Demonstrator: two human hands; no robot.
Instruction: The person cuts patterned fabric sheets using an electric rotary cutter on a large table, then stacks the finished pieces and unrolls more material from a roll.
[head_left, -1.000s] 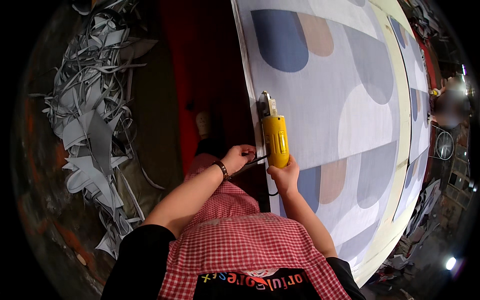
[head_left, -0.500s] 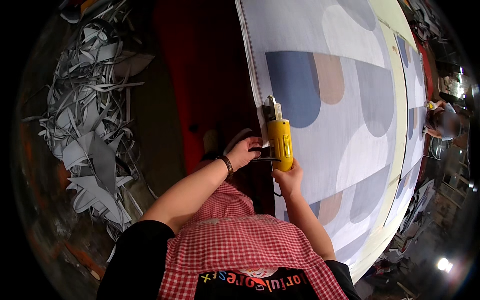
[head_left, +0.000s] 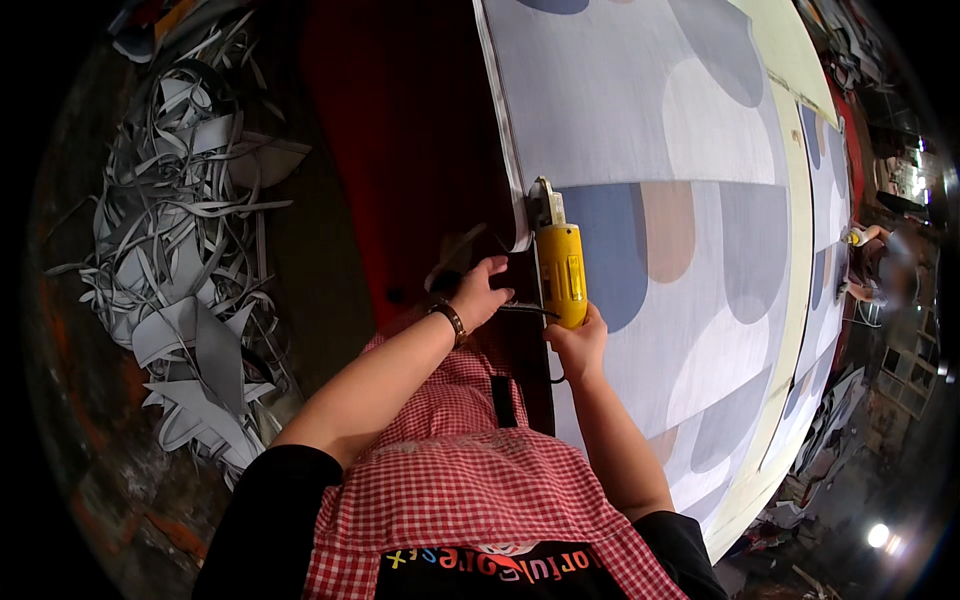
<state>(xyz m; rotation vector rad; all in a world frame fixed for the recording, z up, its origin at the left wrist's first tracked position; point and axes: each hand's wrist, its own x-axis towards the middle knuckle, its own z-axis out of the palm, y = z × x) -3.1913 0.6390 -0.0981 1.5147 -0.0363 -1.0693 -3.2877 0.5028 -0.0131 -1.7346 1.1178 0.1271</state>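
Observation:
My right hand (head_left: 580, 335) is wrapped round the rear end of a yellow handheld electric cutter (head_left: 562, 275). Its metal cutting head (head_left: 546, 202) points away from me, along the left edge of a large patterned sheet (head_left: 670, 130) in grey, blue and tan. To the left of the tool, my left hand (head_left: 481, 292) has its fingers apart, with nothing visible between them. A dark cord (head_left: 530, 308) runs from the cutter toward that hand. Ahead of the cutter, a narrow pale strip (head_left: 520, 230) hangs off the sheet's edge. Something pale and blurred shows just beyond my left hand.
Heaps of grey and white offcuts (head_left: 200, 340) lie on the floor to the left. Red material (head_left: 350, 150) hangs below the table's left side. Across the table, a person (head_left: 885, 265) stands at the far right edge, near another yellow tool. More scraps lie behind there.
The sheet's pattern has shifted toward me in view as I and the cutter advance along the edge. My left hand has opened away from the strip and moved slightly left of the cutter.

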